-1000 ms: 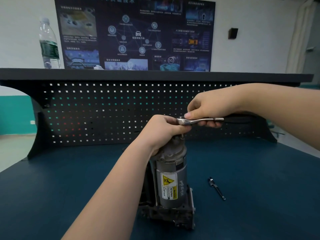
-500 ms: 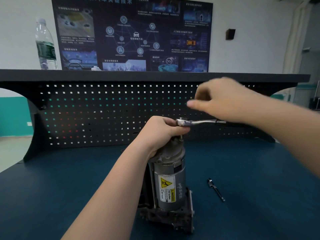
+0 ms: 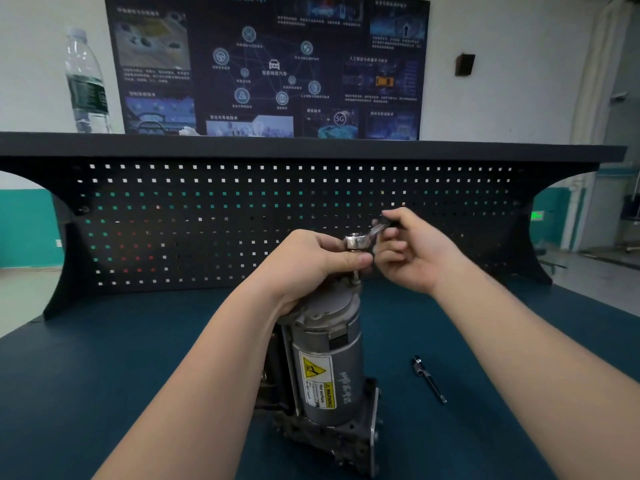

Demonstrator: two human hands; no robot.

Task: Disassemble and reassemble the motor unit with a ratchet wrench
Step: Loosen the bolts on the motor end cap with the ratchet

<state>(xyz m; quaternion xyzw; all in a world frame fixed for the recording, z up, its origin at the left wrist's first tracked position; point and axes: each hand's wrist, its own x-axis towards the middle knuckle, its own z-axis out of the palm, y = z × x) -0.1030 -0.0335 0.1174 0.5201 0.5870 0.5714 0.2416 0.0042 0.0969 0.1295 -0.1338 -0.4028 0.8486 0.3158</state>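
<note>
While upright, motor unit [image 3: 325, 362] hand-gripped

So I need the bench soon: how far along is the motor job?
Early or midway, hard to say which. One long bolt already lies loose on the table. The left hand steadies the top of the upright motor while the right hand works the ratchet wrench on a top bolt. The housing looks closed, so much remains.

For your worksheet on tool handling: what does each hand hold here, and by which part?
Right hand holds the ratchet wrench by its dark handle. Left hand grips the top of the upright motor unit, just under the wrench head.
</note>
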